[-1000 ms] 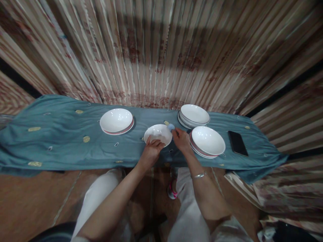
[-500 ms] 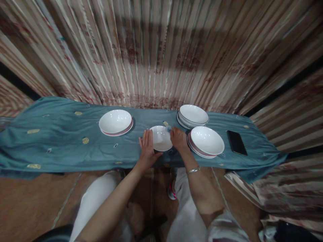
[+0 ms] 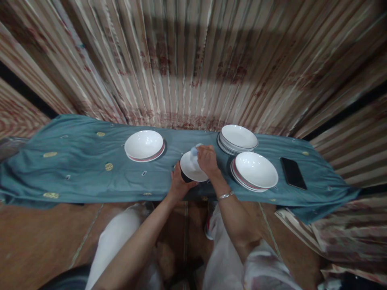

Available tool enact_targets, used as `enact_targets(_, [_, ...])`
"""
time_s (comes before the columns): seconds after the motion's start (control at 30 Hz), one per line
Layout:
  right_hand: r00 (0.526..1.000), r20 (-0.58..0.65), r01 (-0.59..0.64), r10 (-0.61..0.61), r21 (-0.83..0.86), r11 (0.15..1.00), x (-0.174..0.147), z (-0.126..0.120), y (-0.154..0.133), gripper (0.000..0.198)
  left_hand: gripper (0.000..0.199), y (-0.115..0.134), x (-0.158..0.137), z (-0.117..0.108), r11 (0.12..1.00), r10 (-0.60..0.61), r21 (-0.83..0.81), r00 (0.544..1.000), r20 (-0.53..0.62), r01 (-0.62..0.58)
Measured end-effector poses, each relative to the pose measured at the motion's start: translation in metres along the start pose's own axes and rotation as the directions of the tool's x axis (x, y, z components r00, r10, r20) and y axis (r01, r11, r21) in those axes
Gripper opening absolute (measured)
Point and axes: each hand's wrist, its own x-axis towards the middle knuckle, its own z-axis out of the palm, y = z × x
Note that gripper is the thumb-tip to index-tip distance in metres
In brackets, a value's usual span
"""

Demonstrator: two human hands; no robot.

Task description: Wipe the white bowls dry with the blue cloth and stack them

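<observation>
Cups a white bowl (image 3: 191, 170) by its near left side with left hand (image 3: 179, 185) — grips a pale-blue object (image 3: 194, 151) at the far rim with right hand (image 3: 208, 160).

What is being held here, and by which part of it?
The left grip holds the middle bowl by its outer left side; the right grip holds a pale-blue object, its held part hidden.

Right hand (image 3: 208, 159) curled (left hand (image 3: 179, 184) cupped)
</observation>
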Motion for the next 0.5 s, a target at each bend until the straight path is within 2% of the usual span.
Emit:
enact_targets(0.27, [0.964,0.201,0.153,-0.175,0.117,0.981,0.009,-0.013,-0.038,0.039,0.118,-0.004,0.001,0.002,0.998,-0.012,0.064,1.0,-0.001,0.012])
enact_targets(0.4, [0.946,0.208,0.187,-0.248,0.272,0.944,0.002,-0.013,-0.041,0.039,0.109,-0.003,0.0,0.001,0.998,0.037,0.047,0.999,0.009,-0.038])
enact_targets(0.5, [0.936,0.202,0.186,-0.288,0.409,0.893,-0.007,-0.014,-0.039,0.038,0.099,-0.008,0.002,0.0,0.992,0.064,0.104,0.998,0.026,-0.066])
